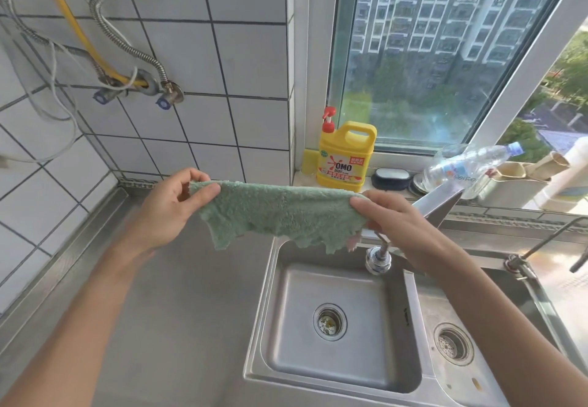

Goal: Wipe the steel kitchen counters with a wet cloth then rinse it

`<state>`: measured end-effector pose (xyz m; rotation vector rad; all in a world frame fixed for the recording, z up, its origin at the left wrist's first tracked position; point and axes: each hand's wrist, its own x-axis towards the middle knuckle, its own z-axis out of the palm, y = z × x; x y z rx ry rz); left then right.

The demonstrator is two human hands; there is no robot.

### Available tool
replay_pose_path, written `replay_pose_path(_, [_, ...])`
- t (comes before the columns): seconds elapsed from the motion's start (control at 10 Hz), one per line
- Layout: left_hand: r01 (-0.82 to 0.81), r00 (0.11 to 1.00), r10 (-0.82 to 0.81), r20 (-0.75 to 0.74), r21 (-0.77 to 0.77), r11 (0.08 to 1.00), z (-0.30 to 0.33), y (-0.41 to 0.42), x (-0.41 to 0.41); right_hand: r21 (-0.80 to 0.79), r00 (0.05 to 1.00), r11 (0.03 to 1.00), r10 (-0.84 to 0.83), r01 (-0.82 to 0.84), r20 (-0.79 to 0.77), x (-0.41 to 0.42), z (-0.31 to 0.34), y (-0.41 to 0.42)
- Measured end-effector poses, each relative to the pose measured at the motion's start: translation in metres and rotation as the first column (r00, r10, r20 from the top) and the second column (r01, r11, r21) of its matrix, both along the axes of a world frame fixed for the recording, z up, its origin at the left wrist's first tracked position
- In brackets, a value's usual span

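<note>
Both hands pinch the green cloth [280, 212] by its top corners, left hand [171, 209] & right hand [397, 218], stretching it flat in the air above the back-left rim of the double sink [264, 304], in front of the tap [378, 257]. No water runs; can't tell if cloth is wet. Steel bench [178, 295] left of sink shows no streaks, so wiping looks not yet done or unclear; rinse prob. still to come. Yellow OMO detergent bottle [345, 158] stands behind sink on the sill.

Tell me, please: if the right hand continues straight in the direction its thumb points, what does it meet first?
The right hand points left along the green cloth, so it would likely first meet the left hand pinching the other end; depth is unclear.
</note>
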<state>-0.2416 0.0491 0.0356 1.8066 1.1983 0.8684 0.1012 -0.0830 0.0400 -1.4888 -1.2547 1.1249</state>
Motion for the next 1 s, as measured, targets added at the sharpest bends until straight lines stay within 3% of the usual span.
replay_pose_path(0.1, [-0.026,0.994,0.025,0.111,0.009,1.0,-0.001,0.002,0.03,-0.015,0.969,0.995,-0.099,0.098,-0.226,0.001,-0.003,-0.01])
replay_pose_path(0.2, [-0.059,0.994,0.05,0.096,0.099,0.993,-0.003,0.011,0.077,-0.011,0.93,0.96,-0.272,0.278,-0.248,0.01,-0.005,-0.026])
replay_pose_path(0.3, [-0.001,0.997,-0.013,0.074,0.19,0.982,0.002,0.016,0.13,-0.016,0.809,0.852,-0.502,0.523,-0.305,0.027,-0.014,-0.039])
replay_pose_path(0.4, [0.061,0.993,-0.08,0.091,0.198,0.978,0.006,0.027,0.162,-0.064,0.728,0.769,-0.626,0.636,-0.279,0.035,-0.016,-0.046])
replay_pose_path(0.5, [0.187,0.981,-0.192,-0.006,0.251,0.95,0.012,0.038,0.239,-0.087,0.585,0.62,-0.771,0.78,-0.253,0.073,-0.021,-0.064])
replay_pose_path(0.6, [0.325,0.945,-0.308,-0.108,0.233,0.916,0.012,0.043,0.307,-0.113,0.512,0.557,-0.813,0.823,-0.279,0.113,-0.031,-0.076])
replay_pose_path(0.8, [0.392,0.891,-0.34,-0.302,0.131,0.911,-0.024,0.061,0.347,-0.288,0.502,0.555,-0.831,0.781,-0.24,0.135,-0.063,-0.06])
replay_pose_path(0.9, [0.438,0.844,-0.369,-0.389,0.103,0.893,-0.046,0.052,0.351,-0.353,0.537,0.571,-0.82,0.742,-0.197,0.136,-0.078,-0.06])
replay_pose_path(1.0, [0.461,0.828,-0.429,-0.361,0.002,0.887,-0.058,0.043,0.35,-0.36,0.574,0.596,-0.799,0.718,-0.177,0.132,-0.094,-0.059])
